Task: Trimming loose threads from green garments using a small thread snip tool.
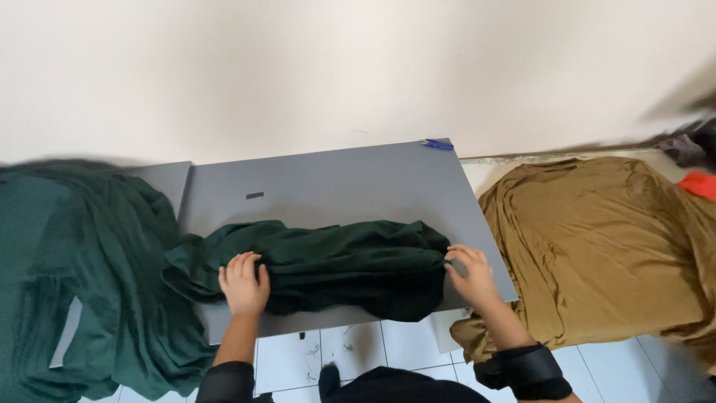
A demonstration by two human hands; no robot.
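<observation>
Wall [358, 67] in plain cream is seen behind a flat grey board [335, 186] laid on white floor tiles [358, 347]. A loose heap of dark green cloth [89, 269] is piled at the left, and a mustard-brown cloth heap [611, 239] at the right. Across the board's near edge, a dark green fabric piece [343, 265] is bunched into a long rumpled roll; judged from its creases, it is gathered but not yet flattened or neatly folded. The left hand [244, 282] is pressed flat on its left end, fingers spread. The right hand [470, 275] is closed in a narrow pinch on its right end. Small blue snips [437, 145] are lying at the board's far corner.
</observation>
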